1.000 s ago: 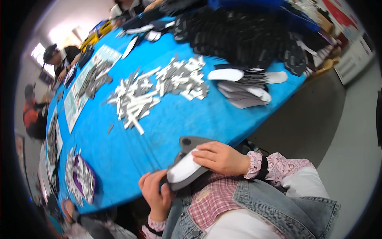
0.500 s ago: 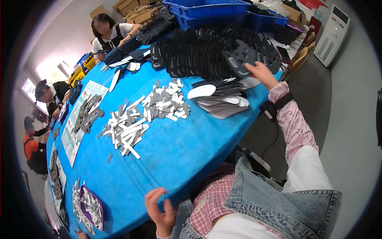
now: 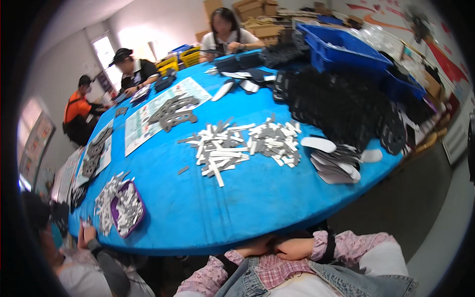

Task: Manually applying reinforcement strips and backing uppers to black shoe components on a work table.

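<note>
Both of my hands are drawn in close to my waist, just below the table's near edge. My left hand [image 3: 255,246] is partly covered by the edge and by blur, and its fingers are hidden. Beside it, my right hand [image 3: 296,248] bends inward with its fingertips out of sight against the pink checked cloth. Whether either holds anything I cannot make out. Nearest on the blue-covered table [image 3: 267,208] lie a loose heap of grey and white strips [image 3: 222,148] and a pile of white and grey insole-shaped pads [image 3: 336,166].
Black moulded pieces [image 3: 336,104] stand packed in rows at the right, before a blue crate [image 3: 346,49]. A purple-rimmed tray [image 3: 141,218] holds more strips at the left. Grey cut-out pieces [image 3: 173,111] lie on a printed sheet. Several people sit or stand around the table.
My right hand has left the black pieces at the right and come down to my waist. My left hand has moved off the table edge toward it. The view has swung left.
</note>
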Motion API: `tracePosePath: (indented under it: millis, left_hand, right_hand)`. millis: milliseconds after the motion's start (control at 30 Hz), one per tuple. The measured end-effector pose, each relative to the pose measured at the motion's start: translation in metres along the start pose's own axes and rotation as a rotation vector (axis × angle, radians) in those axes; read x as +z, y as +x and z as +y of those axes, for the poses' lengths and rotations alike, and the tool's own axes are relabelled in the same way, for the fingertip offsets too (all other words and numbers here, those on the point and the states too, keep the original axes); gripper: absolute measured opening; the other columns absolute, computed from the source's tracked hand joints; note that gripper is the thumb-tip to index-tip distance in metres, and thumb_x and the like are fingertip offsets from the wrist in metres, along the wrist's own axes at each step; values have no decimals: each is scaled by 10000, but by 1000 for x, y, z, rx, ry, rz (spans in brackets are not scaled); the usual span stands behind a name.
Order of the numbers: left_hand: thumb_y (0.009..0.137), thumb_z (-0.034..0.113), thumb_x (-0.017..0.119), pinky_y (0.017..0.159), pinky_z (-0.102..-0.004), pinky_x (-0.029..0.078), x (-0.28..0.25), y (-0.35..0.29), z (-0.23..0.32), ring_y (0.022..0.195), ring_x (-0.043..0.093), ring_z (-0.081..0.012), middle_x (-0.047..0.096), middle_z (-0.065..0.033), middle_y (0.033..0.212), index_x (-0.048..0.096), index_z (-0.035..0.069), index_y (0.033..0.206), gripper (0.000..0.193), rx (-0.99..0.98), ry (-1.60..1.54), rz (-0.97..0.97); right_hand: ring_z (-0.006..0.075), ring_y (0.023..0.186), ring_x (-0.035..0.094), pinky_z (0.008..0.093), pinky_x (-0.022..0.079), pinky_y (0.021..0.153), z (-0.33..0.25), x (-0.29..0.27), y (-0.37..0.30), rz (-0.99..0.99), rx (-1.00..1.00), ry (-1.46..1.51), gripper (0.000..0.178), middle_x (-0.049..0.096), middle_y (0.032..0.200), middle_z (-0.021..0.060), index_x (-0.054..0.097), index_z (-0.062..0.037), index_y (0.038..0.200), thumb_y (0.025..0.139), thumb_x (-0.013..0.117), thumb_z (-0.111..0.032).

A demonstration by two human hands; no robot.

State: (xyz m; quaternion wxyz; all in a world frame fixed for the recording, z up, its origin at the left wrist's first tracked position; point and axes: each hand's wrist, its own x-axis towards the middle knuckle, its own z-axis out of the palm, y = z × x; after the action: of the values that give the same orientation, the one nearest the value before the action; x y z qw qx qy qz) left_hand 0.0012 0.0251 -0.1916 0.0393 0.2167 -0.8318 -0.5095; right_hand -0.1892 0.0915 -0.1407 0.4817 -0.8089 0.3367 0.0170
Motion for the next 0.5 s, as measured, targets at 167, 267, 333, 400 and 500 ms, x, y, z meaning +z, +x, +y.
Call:
tracePosePath:
  millis: [167, 267, 333, 400, 500]
  left_hand:
    - [839, 178, 591, 932, -425, 420, -13, 4, 6, 1069, 542, -369, 564, -242, 1159, 530, 35, 1198, 392, 89, 235, 308]
    - [835, 177, 596, 964, -430, 410, 0, -13, -6, 1115, 524, -381, 557, -244, 1182, 521, 38, 1226, 421, 105, 195, 337]
    - [821, 183, 610, 978, -434, 402, 2, -15, 6, 1147, 510, -384, 549, -251, 1202, 525, 37, 1220, 434, -69, 316, 216]
    - [848, 192, 564, 992, -438, 392, 15, -14, -20, 1171, 497, -388, 540, -257, 1217, 526, 32, 1216, 403, -88, 381, 302]
    - [902, 185, 440, 999, -445, 382, 15, -11, -23, 1174, 493, -389, 532, -268, 1218, 526, 6, 1196, 355, -75, 376, 578]
  right_hand:
    - [375, 1120, 530, 404, 408, 977, 48, 21, 35, 312, -75, -50, 339, 570, 1180, 256, 575, 24, 1166, 868, 496, -117]
    - [348, 1070, 559, 394, 433, 927, 26, 6, 42, 173, -42, -37, 310, 582, 1156, 257, 588, 39, 1116, 866, 537, -135]
    - [345, 1044, 573, 395, 440, 916, 16, 3, 46, 127, 40, -79, 306, 594, 1135, 252, 595, 38, 1104, 870, 528, -146]
    - [342, 1018, 587, 396, 448, 905, 19, 6, 60, 84, 111, -129, 303, 606, 1114, 248, 602, 37, 1091, 873, 520, -157]
    - [332, 932, 619, 415, 464, 870, 48, 24, 75, 311, -68, -255, 302, 640, 1037, 233, 634, 23, 1047, 879, 495, -187]
